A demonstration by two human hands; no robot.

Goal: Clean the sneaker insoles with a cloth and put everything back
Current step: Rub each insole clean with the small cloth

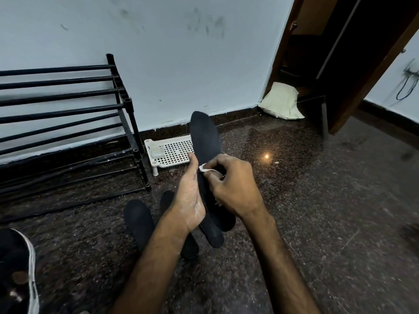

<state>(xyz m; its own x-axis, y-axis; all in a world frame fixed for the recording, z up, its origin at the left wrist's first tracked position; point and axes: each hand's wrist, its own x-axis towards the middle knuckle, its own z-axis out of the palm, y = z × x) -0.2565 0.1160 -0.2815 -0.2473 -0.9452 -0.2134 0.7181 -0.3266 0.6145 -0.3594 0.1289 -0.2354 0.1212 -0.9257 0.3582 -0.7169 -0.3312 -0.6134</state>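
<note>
Left hand (189,198) round insole (205,137), toe end up and away; right hand (235,186) round cloth (204,168)

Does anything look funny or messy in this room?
Yes. A pale pillow lies slumped on the floor in the corner by the door, an odd place for it. The white wall has dark smudges high up. The left hand, holding an insole, shows whitish streaks.
</note>
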